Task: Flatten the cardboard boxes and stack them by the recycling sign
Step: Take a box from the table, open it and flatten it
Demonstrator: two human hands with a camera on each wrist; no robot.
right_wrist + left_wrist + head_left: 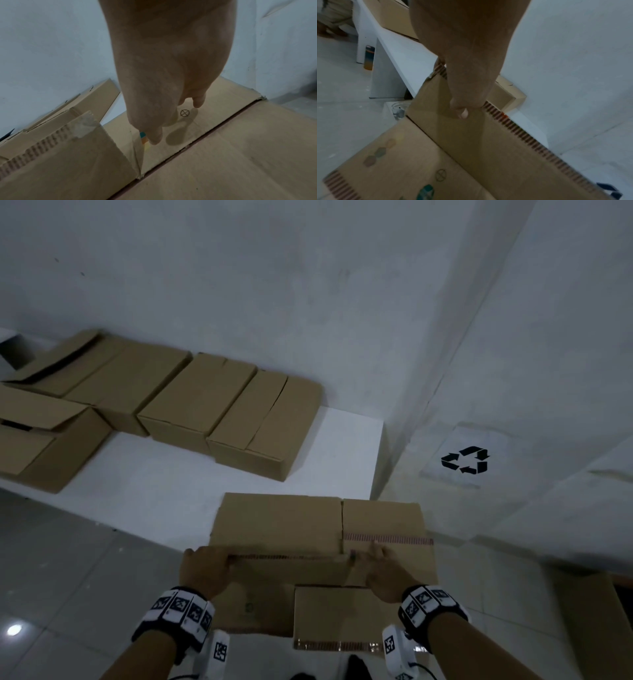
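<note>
A person stands over a flattened cardboard box [318, 542] held in front of them, its long axis running left to right across their body. The left hand [205, 571] grips the box's upper edge near the left end, fingers curled over the edge and the thumb pressed on the near face. The right hand [383, 573] rests on the same edge further right; the wrist view shows its fingers [154, 136] straight and loosely spread above the cardboard, not clearly closed on anything.

The recycling sign [465, 459], a black arrow triangle on the white wall, lies ahead and to the right of both hands, so the right hand is the nearer one. The box's far right corner already reaches toward the wall beneath the sign. More flat cardboard [231, 155] lies under the right hand. I judge the box needs lowering forward and to the right.

To the left, on a low white table [342, 446], a row of unflattened boxes [212, 405] waits along the wall.
</note>
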